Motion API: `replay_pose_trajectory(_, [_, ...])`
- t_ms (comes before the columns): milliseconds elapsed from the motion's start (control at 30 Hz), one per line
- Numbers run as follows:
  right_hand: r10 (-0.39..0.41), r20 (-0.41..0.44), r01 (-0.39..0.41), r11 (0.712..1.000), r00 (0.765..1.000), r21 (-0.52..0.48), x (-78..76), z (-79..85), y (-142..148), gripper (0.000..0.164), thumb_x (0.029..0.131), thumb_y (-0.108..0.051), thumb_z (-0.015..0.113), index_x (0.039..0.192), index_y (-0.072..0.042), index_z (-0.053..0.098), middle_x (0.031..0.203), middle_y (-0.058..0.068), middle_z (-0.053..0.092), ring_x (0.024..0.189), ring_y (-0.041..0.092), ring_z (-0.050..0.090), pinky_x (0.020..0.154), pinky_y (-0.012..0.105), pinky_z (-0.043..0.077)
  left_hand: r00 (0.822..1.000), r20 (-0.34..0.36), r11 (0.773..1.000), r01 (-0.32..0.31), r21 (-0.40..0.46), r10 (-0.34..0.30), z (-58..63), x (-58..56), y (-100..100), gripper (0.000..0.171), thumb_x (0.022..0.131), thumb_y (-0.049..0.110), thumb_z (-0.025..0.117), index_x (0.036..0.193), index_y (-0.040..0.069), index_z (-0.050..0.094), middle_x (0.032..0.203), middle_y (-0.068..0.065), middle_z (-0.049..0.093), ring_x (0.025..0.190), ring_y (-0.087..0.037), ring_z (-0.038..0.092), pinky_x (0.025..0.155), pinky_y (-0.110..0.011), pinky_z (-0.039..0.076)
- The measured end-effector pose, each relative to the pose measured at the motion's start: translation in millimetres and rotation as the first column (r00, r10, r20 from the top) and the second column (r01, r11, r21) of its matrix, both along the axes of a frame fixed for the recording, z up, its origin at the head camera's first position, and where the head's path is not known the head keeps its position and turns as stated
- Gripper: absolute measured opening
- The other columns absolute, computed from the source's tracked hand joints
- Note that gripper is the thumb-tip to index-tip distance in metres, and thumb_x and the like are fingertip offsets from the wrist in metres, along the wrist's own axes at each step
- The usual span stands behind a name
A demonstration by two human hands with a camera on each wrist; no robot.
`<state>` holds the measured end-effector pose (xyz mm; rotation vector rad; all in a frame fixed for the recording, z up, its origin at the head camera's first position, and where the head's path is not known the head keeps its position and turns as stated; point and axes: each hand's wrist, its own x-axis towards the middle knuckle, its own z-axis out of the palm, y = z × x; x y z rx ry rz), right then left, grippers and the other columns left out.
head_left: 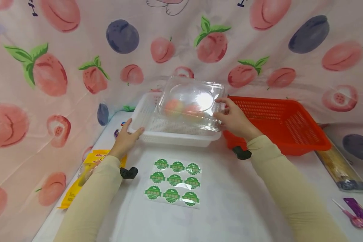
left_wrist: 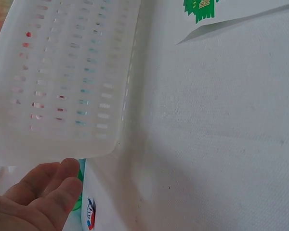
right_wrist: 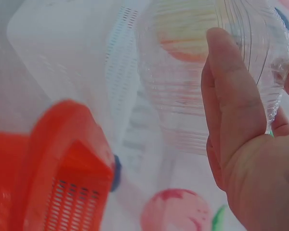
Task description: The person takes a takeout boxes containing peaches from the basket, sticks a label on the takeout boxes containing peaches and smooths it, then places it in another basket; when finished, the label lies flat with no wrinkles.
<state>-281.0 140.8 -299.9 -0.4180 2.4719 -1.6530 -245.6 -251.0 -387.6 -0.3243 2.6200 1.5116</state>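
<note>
A clear plastic box (head_left: 184, 89) is held tilted over the white basket (head_left: 181, 138) by my right hand (head_left: 234, 118), its thumb and fingers gripping the box's right side. Red-and-yellow round fruits (head_left: 173, 107) show through the plastic; one fruit (right_wrist: 183, 36) appears behind the box wall in the right wrist view. At the basket's front left corner is my left hand (head_left: 125, 139), thumb and fingers spread loosely by the rim. The left wrist view has the left hand (left_wrist: 43, 195) right under the basket's end, fingers relaxed.
A red basket (head_left: 278, 148) stands to the right of the white one. In front lies a sheet of green round stickers (head_left: 174, 181). A yellow packet (head_left: 72, 191) is at left. At right are a long wrapped brown item (head_left: 341, 168), a pink lollipop (head_left: 357, 221) and a purple wrapper (head_left: 357, 208).
</note>
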Motion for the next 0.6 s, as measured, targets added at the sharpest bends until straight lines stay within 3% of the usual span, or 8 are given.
replay_pose_trajectory(300, [-0.007,-0.066,0.013,0.995,0.998,0.102,38.3,20.0,36,0.057,0.101,-0.021,0.061,0.151,-0.015,0.035,0.121,0.021,0.049,0.099,0.034,0.059,0.076,0.037,0.06,1.0,0.004,1.0,0.014,0.011,-0.014,0.8,-0.6,4,0.098,0.091,0.069,0.056,0.162,0.033,-0.002,0.137,-0.023,0.049,0.125,-0.038,0.052,0.113,-0.061,0.027])
replay_pose_trajectory(600, [-0.061,-0.082,0.074,0.984,0.995,0.16,80.5,23.2,80,0.055,0.101,-0.026,0.062,0.149,-0.013,0.038,0.128,0.022,0.048,0.096,0.035,0.062,0.073,0.034,0.06,0.999,0.001,0.999,0.032,0.012,-0.032,1.2,-0.1,3,0.103,0.088,0.071,0.057,0.162,0.032,-0.004,0.143,-0.024,0.045,0.127,-0.038,0.052,0.113,-0.061,0.026])
